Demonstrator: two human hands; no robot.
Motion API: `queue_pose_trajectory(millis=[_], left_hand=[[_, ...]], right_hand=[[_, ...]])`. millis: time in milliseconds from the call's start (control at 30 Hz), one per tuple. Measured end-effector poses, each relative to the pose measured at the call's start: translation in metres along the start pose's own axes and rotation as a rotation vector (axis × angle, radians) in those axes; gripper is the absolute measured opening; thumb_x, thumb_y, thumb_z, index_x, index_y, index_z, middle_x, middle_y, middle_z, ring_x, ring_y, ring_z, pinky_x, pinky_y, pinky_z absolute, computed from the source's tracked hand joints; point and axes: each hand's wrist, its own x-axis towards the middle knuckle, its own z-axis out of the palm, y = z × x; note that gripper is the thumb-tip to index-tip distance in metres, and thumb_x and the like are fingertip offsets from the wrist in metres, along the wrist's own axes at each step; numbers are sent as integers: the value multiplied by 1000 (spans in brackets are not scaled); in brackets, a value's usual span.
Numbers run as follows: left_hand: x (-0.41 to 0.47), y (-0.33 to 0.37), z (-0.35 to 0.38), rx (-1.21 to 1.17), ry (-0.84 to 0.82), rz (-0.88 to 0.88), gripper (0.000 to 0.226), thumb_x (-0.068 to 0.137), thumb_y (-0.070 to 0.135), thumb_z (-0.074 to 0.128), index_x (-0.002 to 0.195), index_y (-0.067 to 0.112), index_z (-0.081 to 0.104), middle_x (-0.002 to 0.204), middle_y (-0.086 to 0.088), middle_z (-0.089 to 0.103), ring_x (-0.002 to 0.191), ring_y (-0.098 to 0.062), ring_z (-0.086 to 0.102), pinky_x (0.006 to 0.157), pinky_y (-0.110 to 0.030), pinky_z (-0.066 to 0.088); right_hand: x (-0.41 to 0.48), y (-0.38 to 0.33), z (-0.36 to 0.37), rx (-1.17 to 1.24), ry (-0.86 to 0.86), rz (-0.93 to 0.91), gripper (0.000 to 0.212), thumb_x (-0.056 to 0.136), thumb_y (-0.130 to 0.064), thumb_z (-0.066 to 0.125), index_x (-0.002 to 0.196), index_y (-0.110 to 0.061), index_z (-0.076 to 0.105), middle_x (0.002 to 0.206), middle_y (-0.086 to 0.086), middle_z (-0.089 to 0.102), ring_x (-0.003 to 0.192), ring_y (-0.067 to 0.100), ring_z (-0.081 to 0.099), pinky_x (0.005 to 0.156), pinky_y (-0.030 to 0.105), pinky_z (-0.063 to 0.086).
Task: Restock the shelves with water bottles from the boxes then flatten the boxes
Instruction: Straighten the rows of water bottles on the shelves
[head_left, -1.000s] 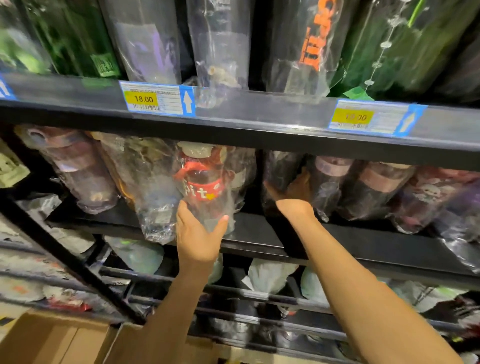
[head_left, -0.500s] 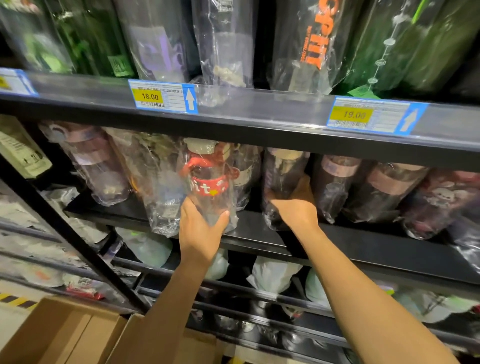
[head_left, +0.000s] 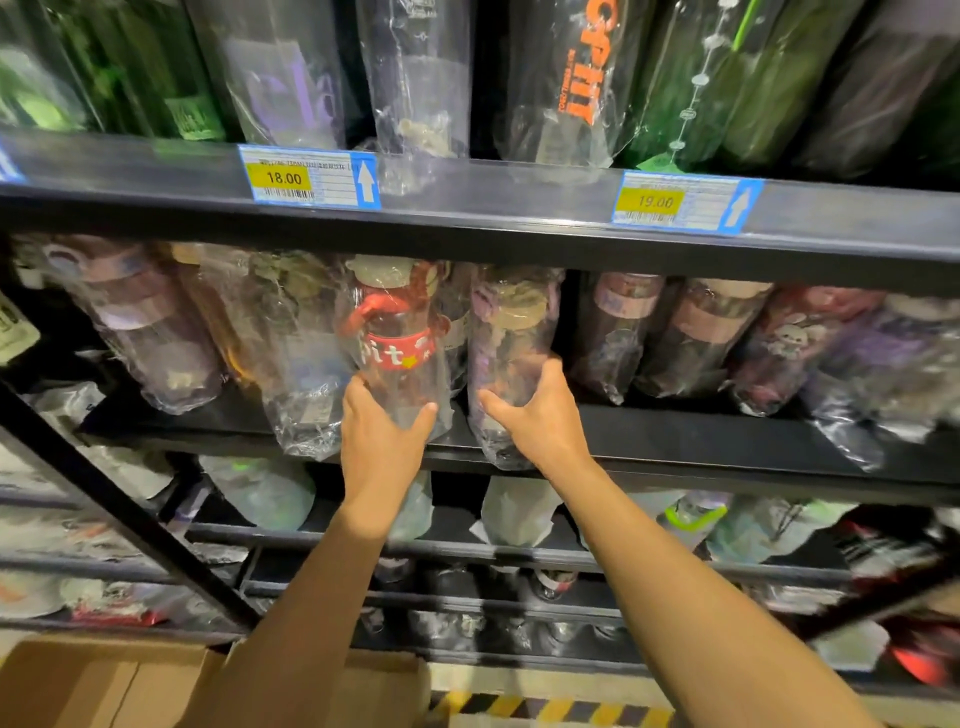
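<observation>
The left hand (head_left: 382, 441) reaches up to the black metal middle shelf (head_left: 727, 447), its grip clamped round the lower part of a clear plastic water bottle with a red band and red carry loop (head_left: 397, 353), sealed in a transparent bag. The thumb lies on the bottle's right side and the fingers wrap its left. This bottle stands at the front of the shelf, between a clear wrapped bottle on its left and the bottle in the other hand.

The right hand (head_left: 540, 421) has its grip clamped on a purple-tinted water bottle in a clear plastic bag (head_left: 511, 338), thumb on the left, fingers curled round the right. The bag's lower end hangs in front of the shelf's front edge. The two held bottles stand just beside each other.

More wrapped bottles line the same shelf on both sides. On the shelf edge above sit a blue and yellow price tag reading 18.00 (head_left: 309, 176) and another reading 19.00 (head_left: 685, 201). An open brown cardboard box (head_left: 78, 686) lies on the floor at lower left, below the left forearm
</observation>
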Motion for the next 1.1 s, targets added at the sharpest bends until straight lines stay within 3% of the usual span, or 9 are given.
queue_pose_trajectory(millis=[167,267,367,500,667,767,900,1000,1100], left_hand=[[-22,4,-8,5,0,-28,100,85,40,82,159,10,22,160,-11,32,149,-31,31,118,-51,35],[-42,19,-12,24,76,34,93,84,32,83,155,4,28,155,-17,33,147,-35,31,118,-50,33],[-69,40,-7,17,135,119,78,85,29,81,148,6,40,146,-13,40,139,-32,36,112,-46,34],[-102,75,25,-75,-111,284,56,92,33,73,140,20,48,130,9,45,129,-15,45,108,-37,41],[-106,117,82,-24,-285,375,54,97,42,65,144,28,43,137,17,42,132,-6,40,105,-28,38],[-87,138,114,74,-303,387,59,97,38,67,147,18,43,145,1,45,136,-19,42,108,-32,38],[-47,162,151,301,-321,234,66,96,46,65,138,-1,49,135,-23,56,128,-41,47,108,-44,37],[-18,171,175,334,-325,132,97,93,51,67,158,-4,20,157,-27,37,143,-41,37,118,-43,31],[6,173,196,220,-297,63,118,85,54,78,162,0,7,167,-20,19,153,-37,24,124,-42,24]], right_hand=[[-1,-6,-7,-41,-55,29,61,81,-48,83,123,-31,43,135,-4,53,125,16,53,100,37,51],[-5,-6,-19,-169,-87,34,81,80,-58,81,137,-17,41,141,2,45,133,23,44,104,46,48],[-10,1,-43,-311,-88,-21,89,86,-65,69,153,-18,34,152,4,39,141,26,36,108,46,44],[-14,17,-91,-477,-99,-102,79,90,-70,56,153,-24,40,153,1,42,142,27,39,109,46,44],[-8,40,-153,-594,-12,-86,72,93,-67,55,148,-20,47,144,5,51,134,30,47,101,45,49],[5,53,-184,-654,90,-19,64,96,-62,55,131,-9,56,126,13,58,123,34,52,91,44,49],[25,69,-206,-691,194,83,54,96,-59,58,88,-6,59,105,20,66,109,40,58,83,43,47],[47,82,-215,-631,104,164,57,96,-52,58,58,-12,46,77,12,66,89,37,64,71,39,43],[70,90,-213,-683,-81,274,59,103,-59,41,61,-18,49,104,14,73,99,35,63,76,35,38]])
